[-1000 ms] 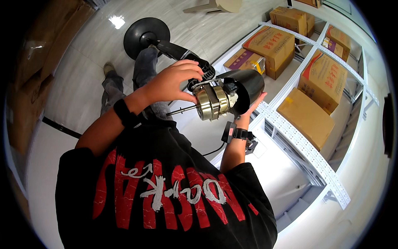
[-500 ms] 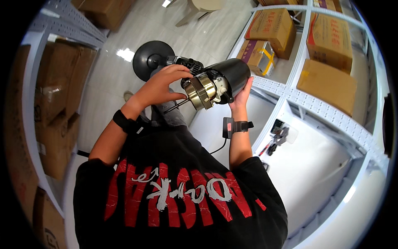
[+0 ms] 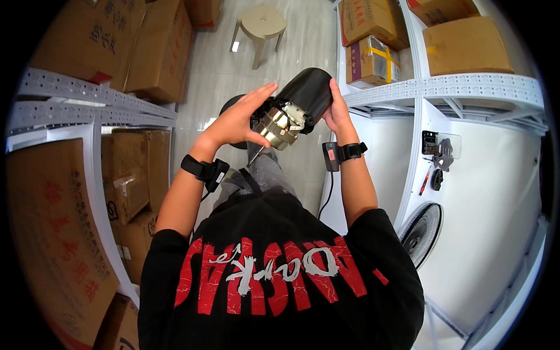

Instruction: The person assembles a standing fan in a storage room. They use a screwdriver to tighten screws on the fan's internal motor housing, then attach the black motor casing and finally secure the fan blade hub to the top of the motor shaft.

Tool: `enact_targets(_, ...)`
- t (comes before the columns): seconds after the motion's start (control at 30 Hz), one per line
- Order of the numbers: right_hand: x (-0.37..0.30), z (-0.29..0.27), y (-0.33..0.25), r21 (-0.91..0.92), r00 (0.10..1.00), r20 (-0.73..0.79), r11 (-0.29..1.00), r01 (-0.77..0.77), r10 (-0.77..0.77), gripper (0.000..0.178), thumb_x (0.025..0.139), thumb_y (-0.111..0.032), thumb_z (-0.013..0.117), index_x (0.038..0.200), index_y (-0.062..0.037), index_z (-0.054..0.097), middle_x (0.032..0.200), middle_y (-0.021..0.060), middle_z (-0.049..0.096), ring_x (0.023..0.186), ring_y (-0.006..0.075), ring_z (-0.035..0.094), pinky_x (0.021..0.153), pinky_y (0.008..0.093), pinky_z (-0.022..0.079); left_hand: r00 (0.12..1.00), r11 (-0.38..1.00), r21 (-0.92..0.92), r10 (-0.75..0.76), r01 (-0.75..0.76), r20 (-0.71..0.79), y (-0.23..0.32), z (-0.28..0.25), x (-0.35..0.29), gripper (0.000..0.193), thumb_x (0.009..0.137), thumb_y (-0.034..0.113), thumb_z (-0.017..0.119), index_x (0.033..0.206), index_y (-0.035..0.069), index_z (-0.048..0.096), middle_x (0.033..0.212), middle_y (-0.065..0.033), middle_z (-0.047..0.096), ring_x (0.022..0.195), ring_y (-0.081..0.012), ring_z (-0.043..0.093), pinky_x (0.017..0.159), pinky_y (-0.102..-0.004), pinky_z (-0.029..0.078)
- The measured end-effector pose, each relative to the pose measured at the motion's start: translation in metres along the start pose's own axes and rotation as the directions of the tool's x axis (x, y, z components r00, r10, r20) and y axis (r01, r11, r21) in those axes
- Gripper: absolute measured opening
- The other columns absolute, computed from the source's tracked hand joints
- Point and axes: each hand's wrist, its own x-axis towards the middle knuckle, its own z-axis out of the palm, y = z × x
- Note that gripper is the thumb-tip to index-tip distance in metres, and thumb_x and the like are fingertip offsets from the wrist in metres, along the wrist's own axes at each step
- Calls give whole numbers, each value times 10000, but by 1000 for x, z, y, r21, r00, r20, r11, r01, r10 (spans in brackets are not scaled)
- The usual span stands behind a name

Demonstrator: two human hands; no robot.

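Observation:
A black, rounded fan motor cover (image 3: pixel 309 92) tilts in front of me, with a brass-coloured fan motor (image 3: pixel 279 129) at its near end. A thin metal shaft (image 3: pixel 255 156) sticks out of the motor towards me. My right hand (image 3: pixel 337 111) grips the cover from the right, thumb along its side, other fingers mostly hidden. On the other side, my left hand (image 3: pixel 240 121) has its fingers stretched out and apart. Its thumb tip is at the motor's front edge beside the shaft; whether it presses is unclear. A black round base (image 3: pixel 230 105) shows partly behind that hand.
A beige stool (image 3: pixel 262 23) stands on the floor ahead. On the right white shelf lie a round fan grille (image 3: pixel 422 234), a red screwdriver (image 3: pixel 424 182), a black round part (image 3: pixel 437 179) and a grey part (image 3: pixel 444 154). Cardboard boxes (image 3: pixel 158 55) fill the left racks.
My view has turned, and the motor with its cover sits more upright. My left fingers have straightened away from the motor. The right hand keeps its grip on the cover.

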Motion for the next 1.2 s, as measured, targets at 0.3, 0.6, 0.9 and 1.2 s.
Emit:
enact_targets(0.3,3,9,-3,-149,1000,-21,989,-17,14,697,938,-656,524,1389,-126,481,1286,75,589,1176,238,580,911,495,514,997,999,-46,12,-8,80,-2,2,4,1141,603,373,920,1526,46,333,1565,-160,371,1444,-342,352,1187,-415,305)
enact_targets(0.6,8,0,5,-115,999,-30,993,-38,35,689,920,-676,529,1356,-143,498,1249,64,596,1091,233,604,847,465,521,998,996,-76,-49,45,-48,64,-1,30,932,745,291,847,1506,40,372,1525,-211,407,1427,-343,385,1159,-422,331)
enact_targets(0.9,-6,9,-7,-114,998,-56,993,-19,13,695,905,-664,566,1325,-113,510,1202,94,613,1054,261,623,851,480,521,962,957,100,-273,274,-15,67,34,75,652,797,144,755,1399,35,528,1544,-219,393,1377,-338,464,1095,-404,416)
enact_targets(1.2,-14,6,-10,-99,996,-78,994,37,-45,680,872,-662,616,1265,-112,547,1117,77,623,932,222,646,779,420,529,954,945,158,-298,288,44,71,30,87,632,787,30,755,1384,48,547,1528,-194,433,1348,-299,501,1098,-366,410)
